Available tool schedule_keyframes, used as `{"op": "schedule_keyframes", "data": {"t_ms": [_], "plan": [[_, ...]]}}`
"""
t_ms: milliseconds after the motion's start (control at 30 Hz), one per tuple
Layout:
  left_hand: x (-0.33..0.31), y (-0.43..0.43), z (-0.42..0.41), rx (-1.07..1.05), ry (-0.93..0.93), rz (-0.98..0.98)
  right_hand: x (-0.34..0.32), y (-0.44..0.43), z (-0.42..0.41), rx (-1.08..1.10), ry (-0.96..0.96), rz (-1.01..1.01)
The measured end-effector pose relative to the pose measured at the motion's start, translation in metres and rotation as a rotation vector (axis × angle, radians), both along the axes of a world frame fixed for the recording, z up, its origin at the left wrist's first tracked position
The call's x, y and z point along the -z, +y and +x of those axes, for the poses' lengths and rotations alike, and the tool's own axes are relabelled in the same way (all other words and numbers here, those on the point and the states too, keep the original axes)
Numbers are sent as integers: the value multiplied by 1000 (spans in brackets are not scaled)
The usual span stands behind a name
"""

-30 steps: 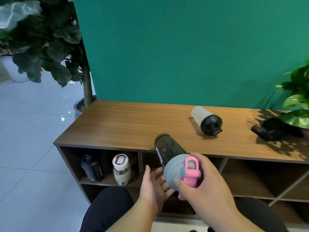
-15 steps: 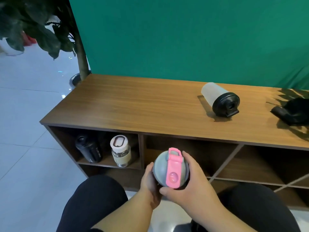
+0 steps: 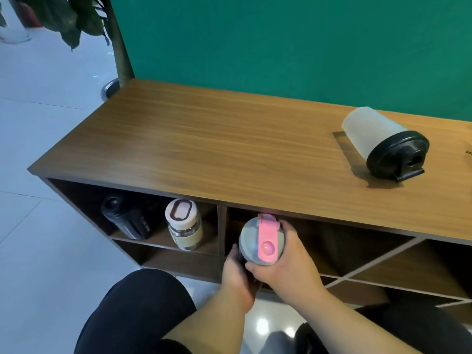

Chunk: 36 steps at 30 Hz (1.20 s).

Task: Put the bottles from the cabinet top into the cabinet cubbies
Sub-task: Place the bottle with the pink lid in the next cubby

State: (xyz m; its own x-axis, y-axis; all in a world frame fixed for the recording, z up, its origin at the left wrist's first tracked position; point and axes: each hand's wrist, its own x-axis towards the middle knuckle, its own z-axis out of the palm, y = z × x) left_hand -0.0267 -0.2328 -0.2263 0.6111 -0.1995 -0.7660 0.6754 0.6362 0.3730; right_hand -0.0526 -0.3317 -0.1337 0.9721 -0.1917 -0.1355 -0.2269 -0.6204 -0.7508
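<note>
I have the grey-lidded bottle (image 3: pixel 261 242) at the mouth of the second upper cubby (image 3: pixel 332 241); right hand (image 3: pixel 286 264) grasps its lid, left hand (image 3: pixel 236 270) cups the body to steady entry. Frosted bottle (image 3: pixel 383 141) lies on the cabinet top (image 3: pixel 204 149)

pink-lidded bottle (image 3: pixel 261 238) lowered from cabinet-top height, now upright at the middle cubby (image 3: pixel 332 241) mouth

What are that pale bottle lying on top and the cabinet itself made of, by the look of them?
The frosted whitish bottle with the black lid looks like matte, translucent plastic: its cloudy wall lets light through and shows no sharp glints. The brown wood-grain cabinet top looks like wood or wood-pattern laminate, with even streaks and a smooth satin sheen; which of the two cannot be told.
</note>
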Motion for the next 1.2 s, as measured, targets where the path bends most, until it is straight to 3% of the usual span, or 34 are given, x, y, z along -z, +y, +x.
{"op": "schedule_keyframes", "data": {"t_ms": [600,1200], "plan": [[9,-8,25,-181,103,-48,31,-8,38,-11,36,-82],[15,-2,31,-114,100,-29,28,-9,44,-31,31,36]]}}
